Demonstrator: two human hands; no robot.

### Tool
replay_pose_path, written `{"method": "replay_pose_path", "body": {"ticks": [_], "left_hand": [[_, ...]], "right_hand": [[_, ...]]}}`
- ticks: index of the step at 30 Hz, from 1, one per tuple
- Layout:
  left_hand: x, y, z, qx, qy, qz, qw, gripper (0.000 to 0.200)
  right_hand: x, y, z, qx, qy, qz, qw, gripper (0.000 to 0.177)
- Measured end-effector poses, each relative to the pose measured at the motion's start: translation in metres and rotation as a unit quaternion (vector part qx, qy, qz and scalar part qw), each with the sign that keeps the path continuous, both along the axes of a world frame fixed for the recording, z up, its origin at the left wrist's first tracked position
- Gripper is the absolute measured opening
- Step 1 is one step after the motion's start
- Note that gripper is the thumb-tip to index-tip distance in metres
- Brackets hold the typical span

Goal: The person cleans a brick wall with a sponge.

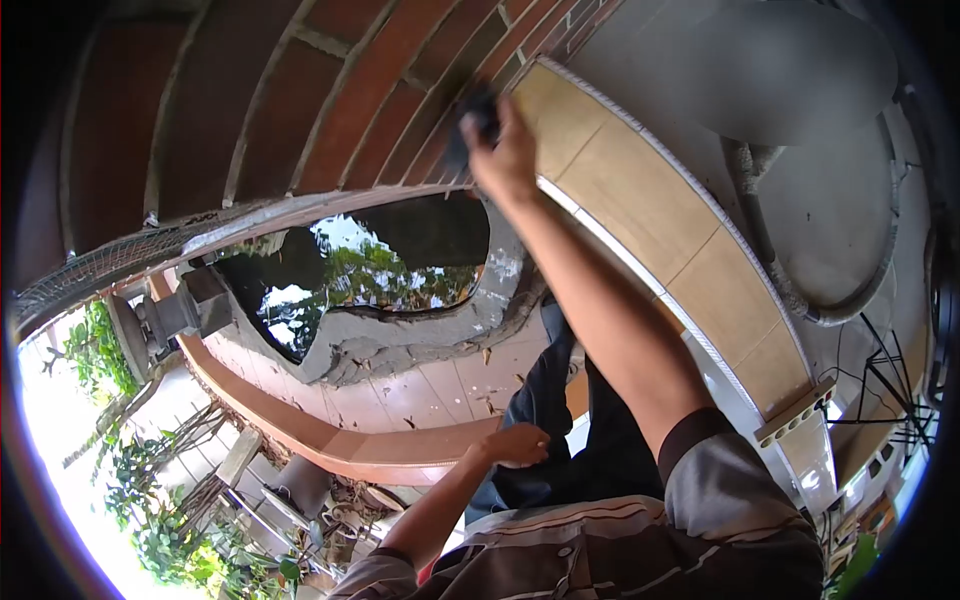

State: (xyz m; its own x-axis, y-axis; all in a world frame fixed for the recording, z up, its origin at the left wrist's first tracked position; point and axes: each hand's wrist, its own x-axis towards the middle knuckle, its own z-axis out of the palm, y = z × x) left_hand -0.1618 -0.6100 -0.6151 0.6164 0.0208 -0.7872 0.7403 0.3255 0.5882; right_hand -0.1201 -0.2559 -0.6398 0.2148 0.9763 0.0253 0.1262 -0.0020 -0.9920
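My right hand is raised at the top centre, its fingers closed round a dark, blurred object that I cannot make out. That object is against or close to the red brick wall, beside the end of the tan tiled ledge. Lower down, my left hand rests near my knee over the dark trousers, its fingers curled together. Whether anything is inside the left hand does not show.
A pond with a rough cement rim lies below the wall. An orange-tiled curb curves round it. Plants stand at lower left. A black metal rack and a thick curved tube are at right.
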Motion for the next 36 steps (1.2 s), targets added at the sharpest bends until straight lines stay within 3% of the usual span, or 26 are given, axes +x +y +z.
{"method": "replay_pose_path", "body": {"ticks": [2, 4, 8, 9, 11, 12, 13, 14, 15, 16, 17, 18, 20, 23, 26, 27, 29, 32, 33, 35, 36], "left_hand": [[-0.002, -0.026, 0.017, 0.046, -0.01, -0.013, 0.999, 0.025], [0.002, -0.011, 0.045, 0.062, -0.003, -0.044, 0.997, 0.026], [0.006, 0.018, 0.082, 0.113, -0.009, -0.083, 0.99, 0.027], [0.007, 0.029, 0.086, 0.11, -0.009, -0.081, 0.991, 0.028], [0.015, 0.042, 0.092, 0.099, -0.008, -0.079, 0.992, 0.033], [0.018, 0.036, 0.083, 0.152, 0.001, -0.05, 0.987, 0.034], [0.022, 0.022, 0.068, 0.202, 0.011, -0.02, 0.979, 0.036], [0.026, 0.013, 0.055, 0.251, 0.021, 0.006, 0.968, 0.038], [0.032, 0.015, 0.042, 0.238, 0.036, -0.048, 0.969, 0.038], [0.039, 0.017, 0.031, 0.223, 0.05, -0.103, 0.968, 0.038], [0.044, 0.016, 0.02, 0.206, 0.061, -0.162, 0.963, 0.039], [0.049, 0.01, 0.012, 0.183, 0.04, -0.182, 0.965, 0.038], [0.054, 0.001, -0.005, 0.144, 0.004, -0.219, 0.965, 0.036], [0.038, -0.03, -0.039, 0.095, -0.083, -0.21, 0.97, 0.038], [0.008, -0.029, -0.036, -0.01, -0.234, -0.116, 0.965, 0.038], [0.002, -0.018, -0.02, -0.049, -0.247, -0.13, 0.959, 0.037], [-0.007, 0.015, 0.023, -0.121, -0.264, -0.161, 0.943, 0.035], [-0.02, 0.033, 0.009, -0.088, -0.24, -0.166, 0.952, 0.032], [-0.022, 0.057, 0.008, -0.046, -0.2, -0.196, 0.959, 0.027], [-0.031, 0.113, -0.016, 0.095, -0.219, -0.063, 0.969, 0.017], [-0.042, 0.135, -0.028, 0.293, -0.193, 0.08, 0.933, 0.02]], "right_hand": [[0.027, 0.027, 0.002, 0.03, -0.02, -0.035, 0.999, 0.026], [0.039, 0.037, -0.012, 0.076, -0.002, 0.021, 0.997, 0.027], [0.055, -0.006, -0.01, -0.113, 0.126, 0.185, 0.968, 0.027], [0.052, -0.026, -0.026, -0.118, 0.34, 0.165, 0.918, 0.027], [0.069, -0.066, -0.025, -0.242, 0.485, 0.144, 0.828, 0.03], [0.075, -0.087, -0.024, -0.306, 0.48, 0.071, 0.819, 0.035], [0.082, -0.108, -0.027, -0.413, 0.405, -0.01, 0.816, 0.037], [0.089, -0.13, -0.047, -0.445, 0.398, -0.023, 0.802, 0.037], [0.095, -0.151, -0.064, -0.458, 0.424, -0.032, 0.781, 0.038], [0.099, -0.162, -0.047, -0.515, 0.341, -0.073, 0.783, 0.036], [0.107, -0.186, -0.075, -0.489, 0.357, -0.062, 0.794, 0.033], [0.115, -0.204, -0.091, -0.492, 0.409, -0.049, 0.767, 0.027], [0.129, -0.246, -0.137, -0.54, 0.399, -0.078, 0.737, 0.023], [0.133, -0.273, -0.12, -0.54, 0.41, -0.126, 0.724, 0.021], [0.126, -0.302, -0.103, -0.576, 0.382, -0.206, 0.692, 0.022], [0.123, -0.309, -0.097, -0.571, 0.419, -0.191, 0.68, 0.021], [0.101, -0.305, -0.084, -0.51, 0.425, -0.155, 0.731, 0.02], [0.072, -0.305, -0.12, -0.444, 0.346, -0.088, 0.822, 0.025], [0.06, -0.295, -0.134, -0.396, 0.291, -0.07, 0.868, 0.028], [0.048, -0.257, -0.157, -0.311, 0.139, -0.005, 0.94, 0.037], [0.041, -0.234, -0.16, -0.286, 0.135, -0.007, 0.949, 0.033]]}}
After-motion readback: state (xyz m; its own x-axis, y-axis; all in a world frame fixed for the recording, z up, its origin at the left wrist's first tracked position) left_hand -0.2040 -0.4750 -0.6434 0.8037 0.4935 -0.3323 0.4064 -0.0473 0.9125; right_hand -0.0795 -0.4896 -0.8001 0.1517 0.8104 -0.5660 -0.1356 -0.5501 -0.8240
